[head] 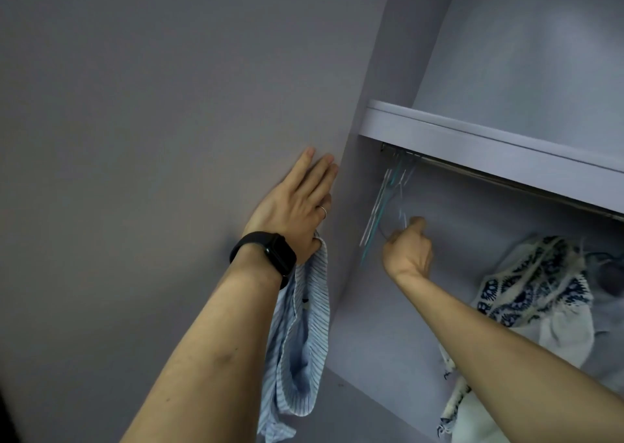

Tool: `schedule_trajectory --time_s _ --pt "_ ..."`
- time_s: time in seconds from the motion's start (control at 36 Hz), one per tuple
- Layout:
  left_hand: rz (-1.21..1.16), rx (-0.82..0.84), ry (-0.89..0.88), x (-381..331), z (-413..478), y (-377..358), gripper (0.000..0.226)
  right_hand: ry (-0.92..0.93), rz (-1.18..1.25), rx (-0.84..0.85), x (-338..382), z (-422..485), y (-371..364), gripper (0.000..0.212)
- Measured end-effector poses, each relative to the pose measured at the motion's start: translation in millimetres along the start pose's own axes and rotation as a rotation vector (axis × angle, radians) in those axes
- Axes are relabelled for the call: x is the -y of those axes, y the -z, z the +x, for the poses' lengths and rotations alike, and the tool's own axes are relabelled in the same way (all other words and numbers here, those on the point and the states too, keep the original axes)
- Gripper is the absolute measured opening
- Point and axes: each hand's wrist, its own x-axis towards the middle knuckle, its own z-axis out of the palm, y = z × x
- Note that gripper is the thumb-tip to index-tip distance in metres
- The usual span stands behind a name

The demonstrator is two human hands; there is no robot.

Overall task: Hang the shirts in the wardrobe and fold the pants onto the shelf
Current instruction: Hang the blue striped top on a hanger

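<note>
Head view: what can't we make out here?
Head view:
Grip of right hand: fingers curl away from camera; hangers thin, blurred.
Top of shelf: seen from below, behind its front edge.
Lower end of striped shirt: cut by bottom edge.
Hanger of patterned garment: hidden by fabric.

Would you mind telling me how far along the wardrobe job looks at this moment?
Done: one white-and-navy patterned garment already appears hung under the metal rail. In hand: the left hand holds a blue-and-white striped shirt while the right hand grips one of the thin wire hangers. Left: hanging that shirt; no pants are in view, folded or otherwise.
</note>
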Motion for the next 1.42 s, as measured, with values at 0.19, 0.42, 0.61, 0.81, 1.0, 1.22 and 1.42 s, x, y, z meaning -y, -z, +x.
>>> schedule_trajectory --time_s 0.19,0.42,0.61,0.81,1.0,1.22,1.42 --pt "0.014 -0.031 0.017 2 -1 -1 0.08 0.01 -0.141 0.022 2 3 9 0.03" --pt "0.022 -0.046 0.019 -2 -1 -3 0.081 -0.19 -0.064 -0.022 6 3 10 0.031" --pt "0.033 -0.047 0.013 -1 -1 -4 0.082 0.065 -0.368 -0.013 1 5 15 0.03" --pt "0.045 -0.053 0.014 -3 -1 -6 0.083 0.013 -0.274 0.058 2 9 24 0.03" --pt "0.044 -0.06 0.013 -2 0 -6 0.081 -0.052 -0.288 0.071 -1 14 30 0.033" --pt "0.044 -0.048 0.004 -5 -1 -3 0.081 0.186 -0.49 0.074 -11 24 36 0.031" --pt "0.04 -0.035 -0.001 -2 -2 -1 0.08 0.166 -0.309 0.033 1 36 29 0.032"
